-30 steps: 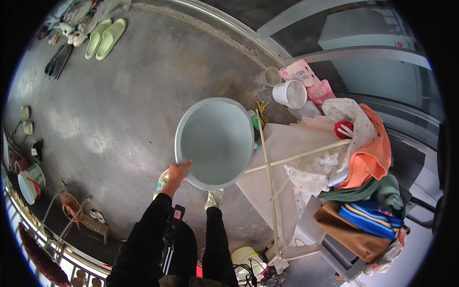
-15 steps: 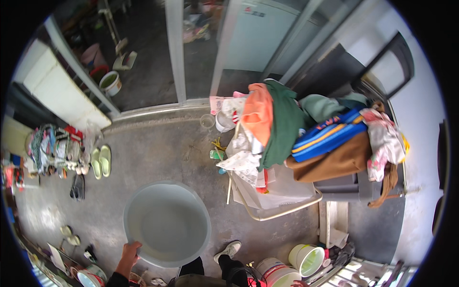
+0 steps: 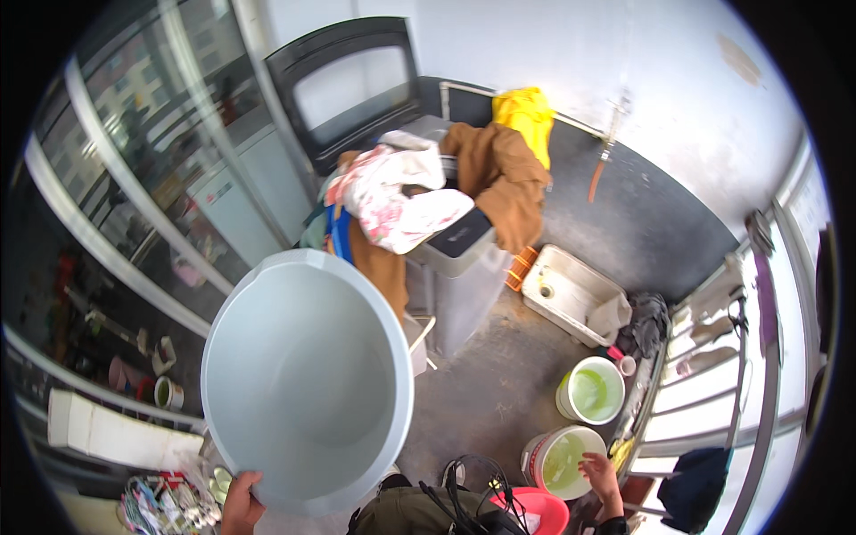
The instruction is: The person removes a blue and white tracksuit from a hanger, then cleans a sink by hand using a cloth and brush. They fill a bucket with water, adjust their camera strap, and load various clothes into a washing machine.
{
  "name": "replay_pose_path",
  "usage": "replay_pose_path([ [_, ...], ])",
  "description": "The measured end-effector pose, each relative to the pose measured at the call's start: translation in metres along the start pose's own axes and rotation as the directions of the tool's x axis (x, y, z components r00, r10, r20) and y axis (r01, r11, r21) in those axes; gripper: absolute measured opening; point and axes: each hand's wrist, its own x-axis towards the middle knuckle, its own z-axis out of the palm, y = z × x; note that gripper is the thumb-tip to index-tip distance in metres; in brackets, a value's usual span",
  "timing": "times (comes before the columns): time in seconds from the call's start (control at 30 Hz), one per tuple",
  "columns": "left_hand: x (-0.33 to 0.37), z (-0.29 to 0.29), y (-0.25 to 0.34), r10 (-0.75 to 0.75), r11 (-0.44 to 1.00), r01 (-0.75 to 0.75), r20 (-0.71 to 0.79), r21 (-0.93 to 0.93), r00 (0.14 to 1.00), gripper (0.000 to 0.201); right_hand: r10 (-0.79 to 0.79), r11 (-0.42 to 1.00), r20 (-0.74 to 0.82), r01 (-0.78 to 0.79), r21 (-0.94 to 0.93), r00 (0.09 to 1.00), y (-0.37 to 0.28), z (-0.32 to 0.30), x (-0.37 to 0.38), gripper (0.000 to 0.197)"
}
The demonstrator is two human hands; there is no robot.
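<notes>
My left hand (image 3: pixel 241 506) grips the lower-left rim of a large, round, light grey-blue basin (image 3: pixel 308 383). The inside of the basin faces me and holds nothing. Over a white bucket (image 3: pixel 557 462) with greenish liquid, my right hand (image 3: pixel 601 474) hangs with its fingers loosely apart and nothing in it; whether it touches the bucket's rim I cannot tell. A red basin (image 3: pixel 546 510) stands beside that bucket, partly hidden by black cords at my front. Another white bucket (image 3: pixel 590 390) with green liquid is just beyond.
Ahead stands a grey washing machine (image 3: pixel 459 299), its dark lid (image 3: pixel 343 76) raised. Clothes lie heaped on it: a floral garment (image 3: pixel 401 201), a brown one (image 3: pixel 504 178) and a yellow one (image 3: pixel 524 120). A low white sink (image 3: pixel 575 299) sits on the floor. Glass sliding doors (image 3: pixel 134 214) line the left.
My view has swung to the right. The basin, still in my left hand, is raised and tilted more toward me. My right hand has come fully into view by the bucket.
</notes>
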Motion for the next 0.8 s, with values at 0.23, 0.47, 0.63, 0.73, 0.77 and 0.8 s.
replay_pose_path([
  [0.23, 0.069, 0.25, 0.049, -0.256, 0.926, 0.087, 0.443, 0.366, 0.859, 0.058, -0.013, 0.985, -0.246, 0.055, 0.166, 0.969, -0.064, -0.097, -0.045, 0.032],
  [0.47, 0.172, 0.485, -0.029, -0.63, 0.705, 0.061, 0.584, 0.707, 0.511, 0.05, -0.257, 0.953, -0.42, 0.301, 0.042, 0.871, -0.21, -0.123, -0.016, 0.031],
  [0.63, 0.225, 0.618, -0.123, -0.716, 0.643, 0.116, 0.539, 0.757, 0.444, 0.045, -0.41, 0.909, -0.422, 0.324, -0.262, 0.808, -0.322, -0.142, 0.045, 0.027],
  [0.73, 0.262, 0.685, -0.178, -0.703, 0.658, 0.19, 0.504, 0.728, 0.502, 0.042, -0.508, 0.849, -0.385, 0.373, -0.374, 0.77, -0.376, -0.17, 0.11, 0.029],
  [0.77, 0.277, 0.705, -0.195, -0.696, 0.672, 0.228, 0.497, 0.704, 0.519, 0.042, -0.54, 0.829, -0.371, 0.402, -0.388, 0.755, -0.391, -0.18, 0.139, 0.029],
  [0.8, 0.293, 0.723, -0.213, -0.687, 0.683, 0.26, 0.478, 0.683, 0.548, 0.042, -0.577, 0.809, -0.353, 0.456, -0.371, 0.737, -0.403, -0.191, 0.174, 0.031],
])
